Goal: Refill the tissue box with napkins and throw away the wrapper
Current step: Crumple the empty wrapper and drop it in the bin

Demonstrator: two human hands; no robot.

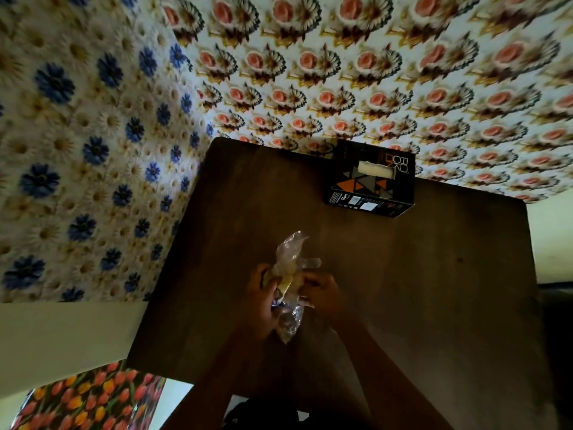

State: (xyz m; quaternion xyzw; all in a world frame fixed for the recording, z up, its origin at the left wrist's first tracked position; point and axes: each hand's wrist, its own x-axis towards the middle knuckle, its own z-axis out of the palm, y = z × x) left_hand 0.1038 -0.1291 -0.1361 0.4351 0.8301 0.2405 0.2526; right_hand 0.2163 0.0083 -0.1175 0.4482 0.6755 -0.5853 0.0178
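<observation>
**A:** Both hands were closed on the wrapper right in front of the body. The left hand (pixel 263 297) clamped one side, the right hand (pixel 321 293) pinched the other, and the crinkly clear wrapper (pixel 290 274) bunched between them, above the near half of the dark wooden table (pixel 434 290).

**B:** How would you say that plastic handled?

**A:** Very light, I'd judge, limp and slippery. It stuck up in a loose peak beyond the fingers and hung in a tail below them, so it held no shape of its own. Something pale and yellowish sat in the middle of the bunch; whether that was a last napkin or a printed label, I couldn't tell.

**B:** Best place to take it?

**A:** Around the crumpled middle, just where the hands already had it. Grab a loose end and the film would likely slide out or unfurl.

**B:** And the box?

**A:** The tissue box (pixel 372 181) stood well beyond the hands, off to the right, at the table's far edge against the floral wall covering (pixel 403 72). It was black card with orange triangles, a white napkin (pixel 376 170) poking through the top slot. It looked refilled, so binning the wrapper seemed the remaining job. No bin was in sight.
</observation>
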